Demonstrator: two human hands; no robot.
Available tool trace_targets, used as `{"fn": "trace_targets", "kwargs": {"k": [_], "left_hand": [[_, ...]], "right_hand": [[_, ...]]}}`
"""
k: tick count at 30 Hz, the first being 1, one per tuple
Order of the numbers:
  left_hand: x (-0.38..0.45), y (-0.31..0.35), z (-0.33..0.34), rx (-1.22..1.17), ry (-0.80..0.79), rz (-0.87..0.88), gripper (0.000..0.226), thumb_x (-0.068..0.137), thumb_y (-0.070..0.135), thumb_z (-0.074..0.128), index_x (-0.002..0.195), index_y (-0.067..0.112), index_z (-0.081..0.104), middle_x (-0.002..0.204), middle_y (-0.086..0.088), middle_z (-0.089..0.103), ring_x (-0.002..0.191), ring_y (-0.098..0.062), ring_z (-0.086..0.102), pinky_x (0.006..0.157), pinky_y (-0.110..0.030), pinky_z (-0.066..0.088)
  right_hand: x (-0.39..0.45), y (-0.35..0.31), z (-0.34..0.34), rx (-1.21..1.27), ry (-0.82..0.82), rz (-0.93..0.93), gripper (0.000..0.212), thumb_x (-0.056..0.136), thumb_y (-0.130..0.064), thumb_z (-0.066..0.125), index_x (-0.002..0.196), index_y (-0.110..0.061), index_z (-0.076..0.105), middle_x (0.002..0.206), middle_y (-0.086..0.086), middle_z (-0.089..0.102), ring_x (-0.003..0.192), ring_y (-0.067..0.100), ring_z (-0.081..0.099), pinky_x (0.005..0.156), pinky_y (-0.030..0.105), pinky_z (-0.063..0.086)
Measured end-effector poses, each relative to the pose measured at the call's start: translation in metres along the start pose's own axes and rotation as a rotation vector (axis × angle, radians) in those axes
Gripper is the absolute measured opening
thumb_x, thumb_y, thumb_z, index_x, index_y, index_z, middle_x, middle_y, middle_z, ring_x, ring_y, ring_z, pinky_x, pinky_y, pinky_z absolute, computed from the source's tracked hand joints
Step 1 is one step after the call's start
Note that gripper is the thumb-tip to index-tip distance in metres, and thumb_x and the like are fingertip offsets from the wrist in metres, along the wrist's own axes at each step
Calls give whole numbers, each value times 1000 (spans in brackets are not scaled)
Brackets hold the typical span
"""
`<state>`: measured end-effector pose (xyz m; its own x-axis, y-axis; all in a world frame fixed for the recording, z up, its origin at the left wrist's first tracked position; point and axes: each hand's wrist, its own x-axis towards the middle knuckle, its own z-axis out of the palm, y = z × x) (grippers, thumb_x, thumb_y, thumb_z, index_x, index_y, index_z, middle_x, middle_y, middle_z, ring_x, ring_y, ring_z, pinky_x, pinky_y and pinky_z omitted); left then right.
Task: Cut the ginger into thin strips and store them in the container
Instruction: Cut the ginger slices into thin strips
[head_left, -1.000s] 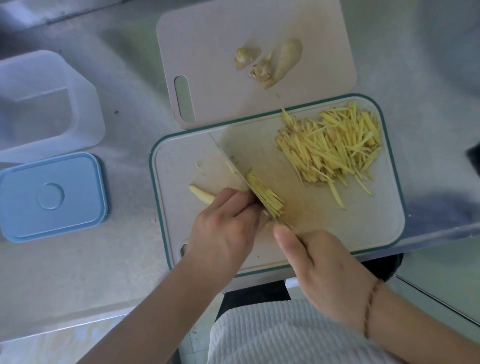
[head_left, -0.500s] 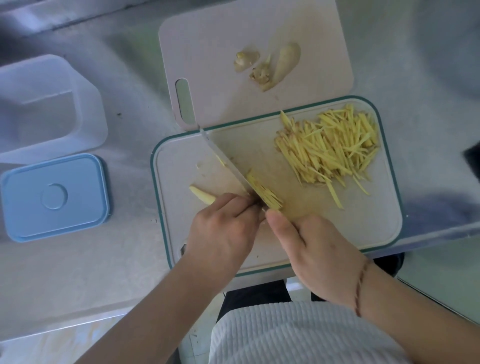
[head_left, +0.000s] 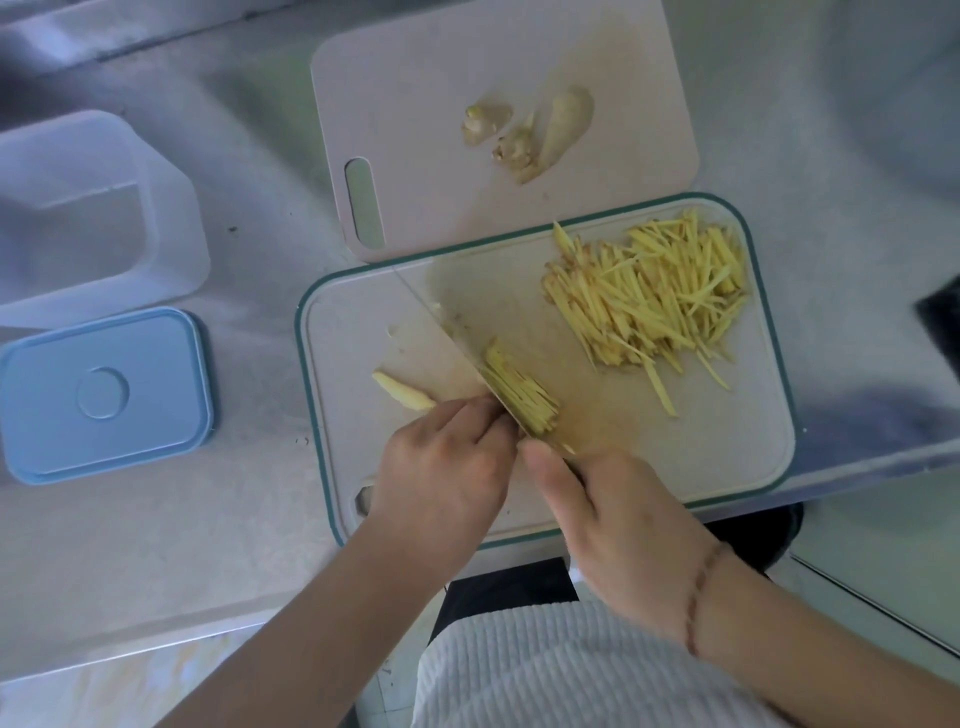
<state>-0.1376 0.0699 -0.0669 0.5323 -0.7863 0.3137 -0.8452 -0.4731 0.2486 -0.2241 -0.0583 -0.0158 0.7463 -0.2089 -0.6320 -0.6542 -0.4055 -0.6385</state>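
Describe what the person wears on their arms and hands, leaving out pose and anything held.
Both forearms are bare, with no sleeves or gloves in view. The left hand has no ring or band showing. The right hand has a thin reddish-brown braided bracelet at the wrist.

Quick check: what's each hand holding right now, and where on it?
Right hand grips the knife at its handle end, which the hand hides. Left hand pins the ginger slices from their left side.

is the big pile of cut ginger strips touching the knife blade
Apart. The head view shows bare cutting board between the big pile of strips and the knife blade; only the small fresh bunch lies against the blade.
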Motion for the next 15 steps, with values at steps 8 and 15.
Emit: {"fn": "trace_targets", "kwargs": {"k": [8,15], "left_hand": [[-14,-23,-9,-124,6,25,19,81,-6,72,92,8,81,101,-4,78,96,-19,75,82,-27,57],[-22,-69,-20,-71,-70,-88,15,86,2,69,96,9,79,112,-8,74,106,-33,69,93,-45,57]], "right_hand": [[-3,14,-30,173,7,-90,67,87,-74,24,47,-20,27,40,-7,23,36,8,23,41,18,22],[-30,31,-21,162,-235,1,62,86,-67,29,52,-15,24,47,-2,20,42,11,19,44,18,22]]}}
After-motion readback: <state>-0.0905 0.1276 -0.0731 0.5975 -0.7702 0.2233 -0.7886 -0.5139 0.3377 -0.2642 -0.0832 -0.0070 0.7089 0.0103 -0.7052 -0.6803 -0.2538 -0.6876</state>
